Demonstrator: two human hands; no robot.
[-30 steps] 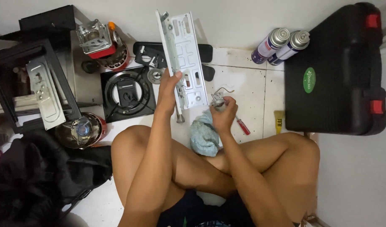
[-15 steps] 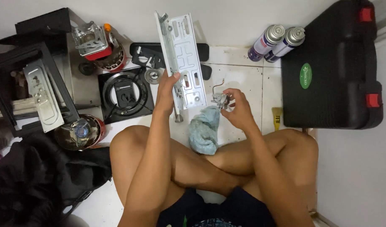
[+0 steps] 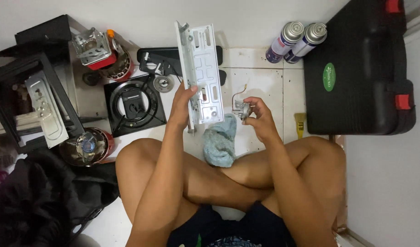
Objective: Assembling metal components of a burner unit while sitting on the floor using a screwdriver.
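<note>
Left hand [image 3: 182, 103]: gripping the lower left edge of perforated metal panel [image 3: 200, 73], panel held upright, tilted, above floor.
Right hand [image 3: 260, 118]: fingers closed on small metal valve part [image 3: 241, 110], probably a regulator, just right of the panel's bottom corner.
Blue cloth [image 3: 220, 142]: on floor below both hands.
Black case [image 3: 358, 68]: far right.

A white tiled floor [image 3: 260, 84] with dark grout lines and scattered specks runs up to a plain white wall [image 3: 246, 16] at the far edge. On the right, another pale wall [image 3: 388, 183] meets the floor. The light is soft and even, throwing only faint shadows across the tiles.
</note>
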